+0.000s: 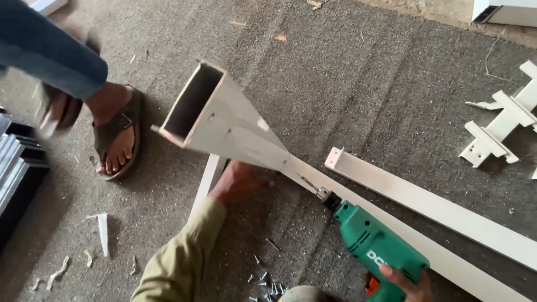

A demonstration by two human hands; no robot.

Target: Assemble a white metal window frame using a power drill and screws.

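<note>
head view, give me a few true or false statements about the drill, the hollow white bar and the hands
1. The right hand holds a green power drill. True.
2. The drill's bit points at a wooden plank. False: it meets the hollow white bar, a rectangular tube with an open end.
3. The left hand is under the hollow white bar, next to where the bit meets it. True.
4. The left arm is bare. False: it wears an olive-green sleeve.
5. Loose screws lie on the grey carpet near the sleeve. True.
6. The other person's foot nearby is in a closed shoe. False: it wears a brown sandal.
</note>
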